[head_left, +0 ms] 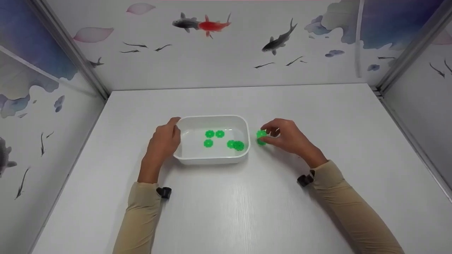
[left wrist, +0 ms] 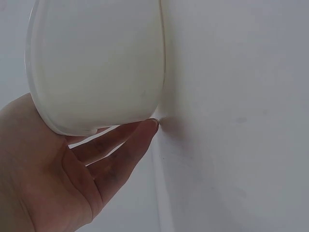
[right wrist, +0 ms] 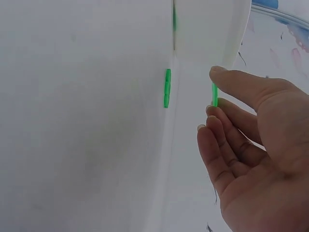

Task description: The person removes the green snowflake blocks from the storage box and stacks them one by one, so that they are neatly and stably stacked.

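A white rectangular tub (head_left: 212,161) stands on the table with several green flower-shaped discs (head_left: 209,134) on its floor. Two of those overlap near the right front corner. My left hand (head_left: 165,139) holds the tub's left end, its fingers (left wrist: 128,150) along the outside of the wall; the thumb is largely hidden. Just right of the tub, my right hand (head_left: 286,135) pinches one green disc (right wrist: 215,95) between thumb and index finger, raised off the table. Below it, another green disc (right wrist: 167,88) lies flat on the table, partly covered in the head view.
The white table (head_left: 226,204) is bounded by a back panel (head_left: 219,70) painted with fish and by side panels in metal frames. Black wrist cameras (head_left: 164,192) sit at both sleeve cuffs.
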Demonstrator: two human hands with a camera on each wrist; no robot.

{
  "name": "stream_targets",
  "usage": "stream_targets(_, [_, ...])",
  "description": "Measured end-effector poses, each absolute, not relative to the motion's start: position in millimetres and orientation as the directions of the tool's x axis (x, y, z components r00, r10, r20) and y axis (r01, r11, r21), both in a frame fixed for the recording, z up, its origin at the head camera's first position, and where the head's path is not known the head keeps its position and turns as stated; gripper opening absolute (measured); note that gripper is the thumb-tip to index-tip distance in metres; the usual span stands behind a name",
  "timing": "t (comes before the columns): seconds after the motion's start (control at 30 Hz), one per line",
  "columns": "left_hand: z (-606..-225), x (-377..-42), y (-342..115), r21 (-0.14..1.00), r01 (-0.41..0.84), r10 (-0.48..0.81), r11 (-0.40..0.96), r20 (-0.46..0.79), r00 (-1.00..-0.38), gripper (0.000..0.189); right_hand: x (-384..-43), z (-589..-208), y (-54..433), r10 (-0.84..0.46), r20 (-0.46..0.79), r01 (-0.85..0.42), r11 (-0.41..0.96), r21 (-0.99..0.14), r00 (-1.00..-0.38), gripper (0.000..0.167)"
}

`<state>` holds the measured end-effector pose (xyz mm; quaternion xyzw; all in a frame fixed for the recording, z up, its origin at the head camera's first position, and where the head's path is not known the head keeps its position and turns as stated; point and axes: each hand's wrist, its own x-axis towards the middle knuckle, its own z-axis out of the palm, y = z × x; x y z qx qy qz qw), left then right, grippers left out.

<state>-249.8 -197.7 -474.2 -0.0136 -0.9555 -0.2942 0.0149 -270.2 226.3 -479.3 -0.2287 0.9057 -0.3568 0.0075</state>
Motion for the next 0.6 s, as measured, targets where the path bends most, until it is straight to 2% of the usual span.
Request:
stream_targets(0.33, [-474.2, -251.3, -197.6, 0.559, 0.037, 0.019, 0.828, 0.038, -0.999, 0.047, -271.5, -480.5, 229.8, -0.428, 0.022, -0.339, 0.682, -0.648, -0.903, 0.031])
stream_targets(0.6, [-473.8, -250.2, -198.2, 0.564, 0.052, 0.030, 0.824, 0.049, -0.998, 0.047, -274.0, -483.2, 230.4, -0.446, -0.009, -0.343, 0.702, -0.624, -0.895, 0.031])
